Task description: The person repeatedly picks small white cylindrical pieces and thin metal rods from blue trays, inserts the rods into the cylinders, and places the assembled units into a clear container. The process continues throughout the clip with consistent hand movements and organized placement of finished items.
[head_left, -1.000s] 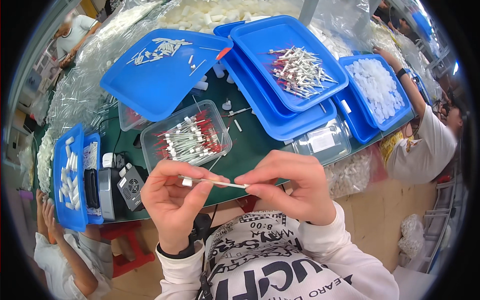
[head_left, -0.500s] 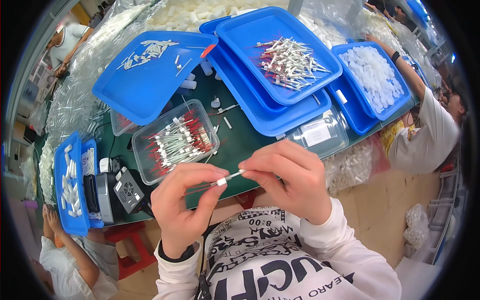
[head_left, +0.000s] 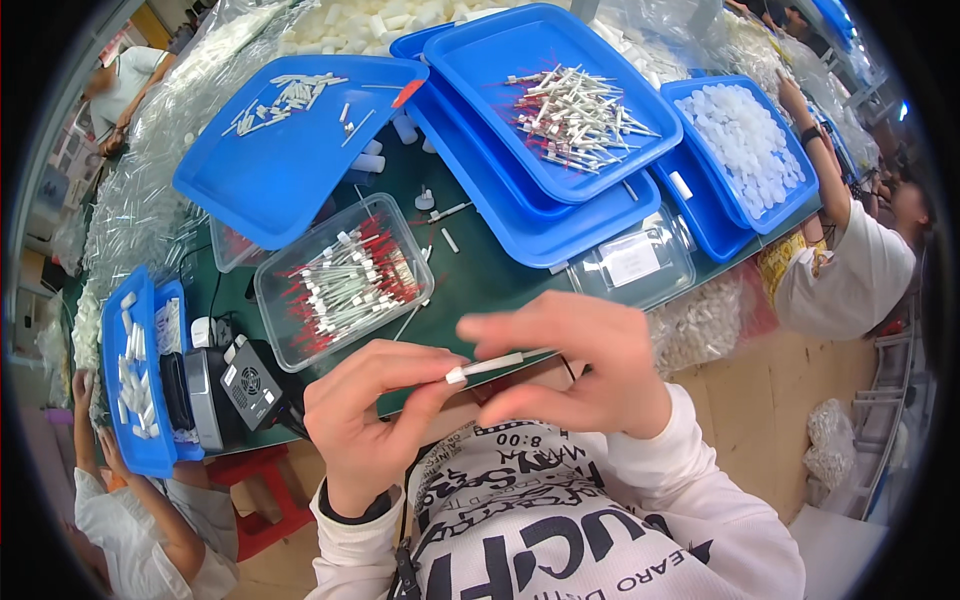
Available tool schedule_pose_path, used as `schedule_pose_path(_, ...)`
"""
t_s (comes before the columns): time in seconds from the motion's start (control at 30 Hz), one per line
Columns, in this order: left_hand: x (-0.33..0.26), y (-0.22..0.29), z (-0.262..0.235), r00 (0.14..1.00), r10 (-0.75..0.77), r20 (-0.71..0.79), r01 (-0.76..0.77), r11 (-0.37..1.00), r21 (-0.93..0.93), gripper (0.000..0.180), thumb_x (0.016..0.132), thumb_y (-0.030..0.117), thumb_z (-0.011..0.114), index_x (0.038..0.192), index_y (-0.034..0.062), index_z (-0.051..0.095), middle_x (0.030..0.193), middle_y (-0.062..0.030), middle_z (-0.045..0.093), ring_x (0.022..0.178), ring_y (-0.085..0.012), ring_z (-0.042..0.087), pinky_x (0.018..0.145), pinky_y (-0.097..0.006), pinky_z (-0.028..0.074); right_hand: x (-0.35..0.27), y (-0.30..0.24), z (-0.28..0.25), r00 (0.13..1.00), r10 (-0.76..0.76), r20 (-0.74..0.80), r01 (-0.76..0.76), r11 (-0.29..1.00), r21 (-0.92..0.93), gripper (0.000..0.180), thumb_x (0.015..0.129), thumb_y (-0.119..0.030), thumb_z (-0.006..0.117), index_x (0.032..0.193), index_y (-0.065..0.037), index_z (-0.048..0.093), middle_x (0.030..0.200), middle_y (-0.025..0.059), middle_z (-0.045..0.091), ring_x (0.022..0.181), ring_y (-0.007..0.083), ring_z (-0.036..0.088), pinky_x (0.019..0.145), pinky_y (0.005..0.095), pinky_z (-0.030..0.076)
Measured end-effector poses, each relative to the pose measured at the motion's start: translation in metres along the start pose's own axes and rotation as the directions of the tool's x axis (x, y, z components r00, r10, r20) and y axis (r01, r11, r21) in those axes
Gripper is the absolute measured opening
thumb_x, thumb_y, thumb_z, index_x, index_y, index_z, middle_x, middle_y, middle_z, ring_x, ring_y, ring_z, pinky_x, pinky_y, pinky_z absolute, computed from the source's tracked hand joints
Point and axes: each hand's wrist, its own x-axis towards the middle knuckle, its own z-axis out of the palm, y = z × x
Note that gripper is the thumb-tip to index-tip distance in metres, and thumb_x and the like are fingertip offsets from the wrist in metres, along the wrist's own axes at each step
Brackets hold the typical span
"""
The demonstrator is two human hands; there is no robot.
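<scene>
Both my hands hold one thin white tube (head_left: 487, 366) level in front of my chest, over the near edge of the green table (head_left: 480, 285). My left hand (head_left: 375, 410) pinches its capped left end between thumb and fingertips. My right hand (head_left: 575, 365) grips the right end, with the fingers curled over it. Just beyond my hands stands a clear plastic box (head_left: 340, 280) full of white tubes with red ends.
Blue trays lie across the table: one with few parts (head_left: 290, 150), one with a heap of red-tipped tubes (head_left: 565, 95), one with white caps (head_left: 740, 140). A small black device (head_left: 245, 385) sits at the left. Other people work at the right (head_left: 850, 260) and lower left (head_left: 130, 530).
My hands have stayed on the tube and shifted slightly right and down in view. The tube's angle has tilted a little. The view has swung, so the trays sit further left.
</scene>
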Motion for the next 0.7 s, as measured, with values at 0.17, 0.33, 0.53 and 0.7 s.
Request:
schedule_pose_path(0.17,-0.001,-0.006,-0.005,1.000,-0.018,0.006,0.018,1.000,0.003,0.019,0.071,-0.008,0.072,0.088,-0.0017,0.069,0.083,-0.0146,0.070,0.072,-0.0217,0.068,0.063,-0.027,0.052,0.003,0.005,-0.007,0.989,0.087,0.123,-0.085,0.996,-0.020,0.016,0.076,-0.010,0.076,0.090,-0.003,0.071,0.077,0.0077,0.068,0.067,0.0212,0.066,0.059,0.0290,0.050)
schedule_pose_path(0.33,0.022,-0.013,-0.014,0.998,-0.024,0.050,0.009,0.959,0.282,0.030,0.074,0.001,0.074,0.103,-0.0016,0.064,0.098,-0.0151,0.068,0.086,-0.0282,0.067,0.074,-0.033,0.052,0.032,0.012,-0.011,0.979,0.189,0.077,-0.173,0.968,-0.180,0.009,0.081,-0.011,0.071,0.085,-0.004,0.070,0.075,0.0072,0.068,0.064,0.0140,0.064,0.060,0.0260,0.049)
schedule_pose_path(0.53,0.031,-0.060,-0.046,0.997,-0.076,0.014,0.038,0.641,0.767,0.026,0.078,-0.001,0.065,0.103,0.0027,0.064,0.099,-0.0129,0.065,0.084,-0.0320,0.061,0.074,-0.039,0.049,0.120,0.094,-0.091,0.962,0.271,-0.025,-0.228,0.751,-0.620,0.023,0.077,-0.024,0.074,0.084,-0.002,0.071,0.075,0.0094,0.069,0.073,0.0190,0.065,0.069,0.0307,0.051)
schedule_pose_path(0.7,0.037,-0.082,-0.036,0.989,-0.149,0.020,0.083,0.652,0.754,0.021,0.076,0.000,0.064,0.097,0.0055,0.065,0.094,-0.0105,0.061,0.086,-0.0341,0.061,0.073,-0.040,0.050,0.167,0.101,-0.106,0.819,0.572,-0.039,-0.230,0.265,-0.936,0.036,0.072,-0.040,0.073,0.088,-0.008,0.072,0.086,0.0110,0.071,0.085,0.0297,0.067,0.075,0.0390,0.052)
